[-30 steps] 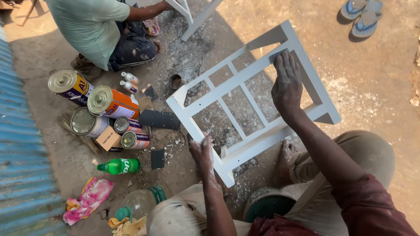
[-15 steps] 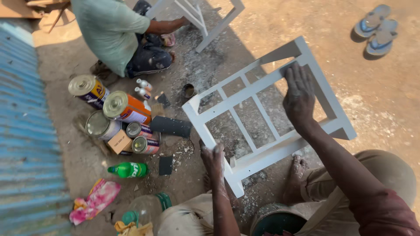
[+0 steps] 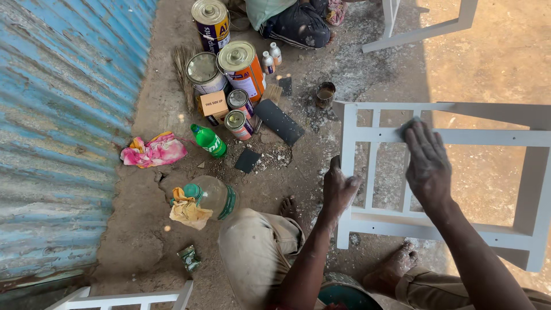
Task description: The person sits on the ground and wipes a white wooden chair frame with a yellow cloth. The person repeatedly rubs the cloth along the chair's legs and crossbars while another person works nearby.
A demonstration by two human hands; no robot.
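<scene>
**Dusty Ground, Crowded With Cans**

The bare dirt ground [image 3: 143, 229] carries everything. A white slatted frame [image 3: 367, 135] rests on it at right. Paint cans [image 3: 241, 66] cluster near the top, with a small cardboard box [image 3: 213, 106] and a dark sanding block [image 3: 279, 121] beside them. A green bottle [image 3: 209, 140], a pink cloth [image 3: 154, 150] and a clear jug [image 3: 211, 196] lie near the blue corrugated wall [image 3: 51, 115].

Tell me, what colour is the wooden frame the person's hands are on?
The frame is painted white, seen clearly in the head view, with the left hand and right hand resting on it.
</scene>
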